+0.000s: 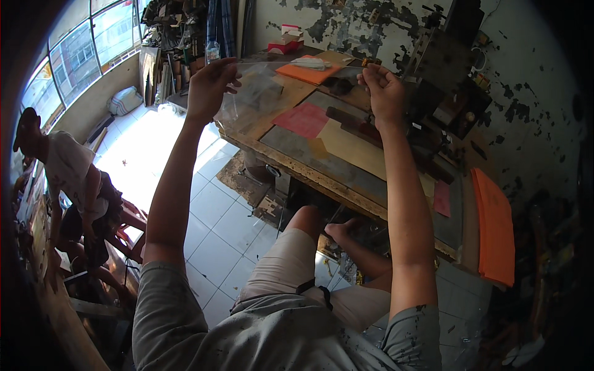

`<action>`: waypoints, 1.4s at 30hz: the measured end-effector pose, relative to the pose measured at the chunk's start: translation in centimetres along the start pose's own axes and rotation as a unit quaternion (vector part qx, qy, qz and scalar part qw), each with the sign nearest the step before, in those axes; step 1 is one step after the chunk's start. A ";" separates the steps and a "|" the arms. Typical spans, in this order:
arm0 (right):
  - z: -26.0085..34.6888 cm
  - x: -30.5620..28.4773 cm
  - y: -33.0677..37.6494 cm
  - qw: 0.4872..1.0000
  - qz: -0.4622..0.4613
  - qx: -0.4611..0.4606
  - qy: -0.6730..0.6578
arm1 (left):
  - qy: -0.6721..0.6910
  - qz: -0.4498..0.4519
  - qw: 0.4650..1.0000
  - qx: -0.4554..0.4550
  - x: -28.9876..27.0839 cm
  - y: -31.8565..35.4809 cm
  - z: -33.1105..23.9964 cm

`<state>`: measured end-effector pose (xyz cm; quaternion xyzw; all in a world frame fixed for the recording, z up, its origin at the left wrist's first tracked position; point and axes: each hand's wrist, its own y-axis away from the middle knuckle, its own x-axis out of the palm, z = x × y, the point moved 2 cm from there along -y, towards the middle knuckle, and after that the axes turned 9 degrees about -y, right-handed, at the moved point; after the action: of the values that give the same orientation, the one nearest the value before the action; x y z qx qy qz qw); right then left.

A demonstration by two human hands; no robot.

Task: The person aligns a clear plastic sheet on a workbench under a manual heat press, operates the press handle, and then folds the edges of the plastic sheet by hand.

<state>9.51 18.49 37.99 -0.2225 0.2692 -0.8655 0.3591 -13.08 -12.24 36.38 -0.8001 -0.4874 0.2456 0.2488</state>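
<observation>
Both my arms are raised, and a clear plastic sheet (pixel 263 77) is stretched between my hands above the worktable (pixel 297 157). My left hand (pixel 212 88) pinches one upper corner, its fingers curled. At the opposite end, my right hand (pixel 382 93) grips the edge between thumb and fingers. Through the film I see the tabletop. Below my hands on the table lie a pink sheet (pixel 301 120) and a long yellowish strip (pixel 352 146). Beyond them is an orange stack (pixel 309 73) with a white item (pixel 311 63) on top.
A dark machine (pixel 442 80) stands at the table's far right. Folded orange material (pixel 493 226) hangs over the right edge. A red and white box (pixel 286 40) sits at the back. Another person (pixel 74 185) bends at the far left, near a white sack (pixel 125 100).
</observation>
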 end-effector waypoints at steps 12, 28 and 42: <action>-1.2 0.6 1.0 0.998 0.053 -0.012 -0.038 | -0.042 -0.017 0.998 0.039 -1.6 1.2 0.7; -0.5 0.9 1.5 0.982 0.180 0.049 -0.013 | 0.007 -0.032 0.999 0.005 -2.1 2.2 0.2; 3.0 10.9 3.4 0.845 0.493 0.198 -0.059 | -0.084 0.113 0.972 0.187 2.6 3.2 -8.7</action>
<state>5.97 7.47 40.19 -0.0359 0.1449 -0.5945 0.7901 -4.38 -12.53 40.59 -0.7658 -0.3588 0.4253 0.3225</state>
